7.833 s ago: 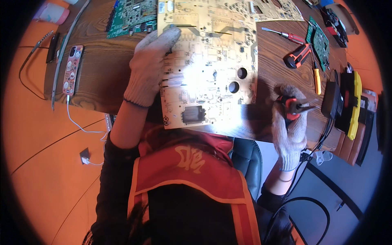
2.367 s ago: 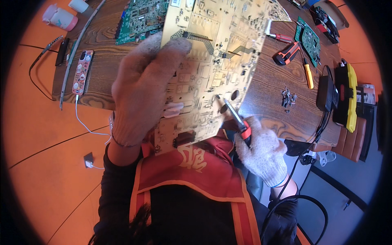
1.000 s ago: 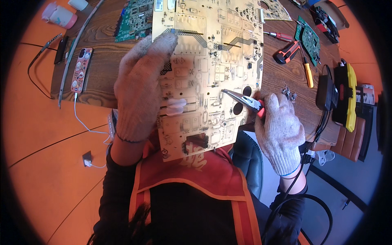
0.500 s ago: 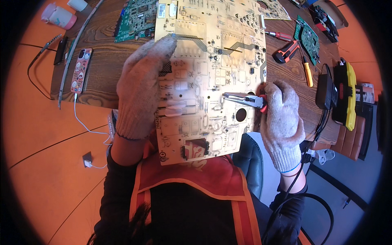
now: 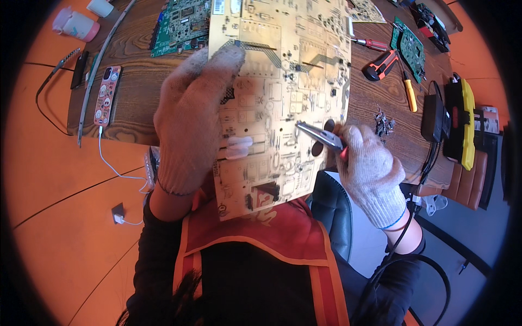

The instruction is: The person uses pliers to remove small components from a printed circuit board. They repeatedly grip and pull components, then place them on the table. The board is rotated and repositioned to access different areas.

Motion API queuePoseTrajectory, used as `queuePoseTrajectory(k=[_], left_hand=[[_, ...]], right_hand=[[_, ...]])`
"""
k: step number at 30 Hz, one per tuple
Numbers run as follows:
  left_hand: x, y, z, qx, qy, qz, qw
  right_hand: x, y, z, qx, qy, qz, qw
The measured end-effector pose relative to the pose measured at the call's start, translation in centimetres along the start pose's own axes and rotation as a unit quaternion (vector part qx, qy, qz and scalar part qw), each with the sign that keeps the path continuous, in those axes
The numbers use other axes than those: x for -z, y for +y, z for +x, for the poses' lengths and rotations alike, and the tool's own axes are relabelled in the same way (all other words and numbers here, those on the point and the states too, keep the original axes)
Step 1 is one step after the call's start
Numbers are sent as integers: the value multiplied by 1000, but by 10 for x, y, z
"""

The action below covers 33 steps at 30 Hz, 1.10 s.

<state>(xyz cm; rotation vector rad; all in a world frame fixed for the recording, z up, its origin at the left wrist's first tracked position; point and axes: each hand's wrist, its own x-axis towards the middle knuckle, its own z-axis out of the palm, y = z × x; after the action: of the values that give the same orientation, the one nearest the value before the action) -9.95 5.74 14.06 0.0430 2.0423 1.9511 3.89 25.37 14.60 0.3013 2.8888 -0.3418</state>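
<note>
A pink cup [image 5: 76, 25], insides hidden, stands far beyond the left fingers [image 5: 229, 56], which hold a board [image 5: 272, 103]. Right fingers [image 5: 352, 139] hold pliers [image 5: 322, 136], tipped more than just before.

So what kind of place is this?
Probably an electronics workshop: a tan rectangular circuit board in the white-gloved left hand, red-handled metal pliers in the white-gloved right hand, and a yellow-handled screwdriver on the brown wooden table.
</note>
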Motion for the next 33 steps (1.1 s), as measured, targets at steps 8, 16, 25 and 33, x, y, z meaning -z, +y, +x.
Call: queuePoseTrajectory(k=[8,16,25,33], left_hand=[[-17,8,-16,65,-47,-22,997],[-18,9,-13,49,-72,66,994],[-19,3,-16,29,-44,41,998],[7,-23,26,76,-81,-9,994]], right_hand=[[6,0,-22,20,16,-189,982],[-1,9,-20,53,-105,-23,993],[5,18,-24,-139,-480,534,682],[-40,49,-50,-129,-150,895,401]])
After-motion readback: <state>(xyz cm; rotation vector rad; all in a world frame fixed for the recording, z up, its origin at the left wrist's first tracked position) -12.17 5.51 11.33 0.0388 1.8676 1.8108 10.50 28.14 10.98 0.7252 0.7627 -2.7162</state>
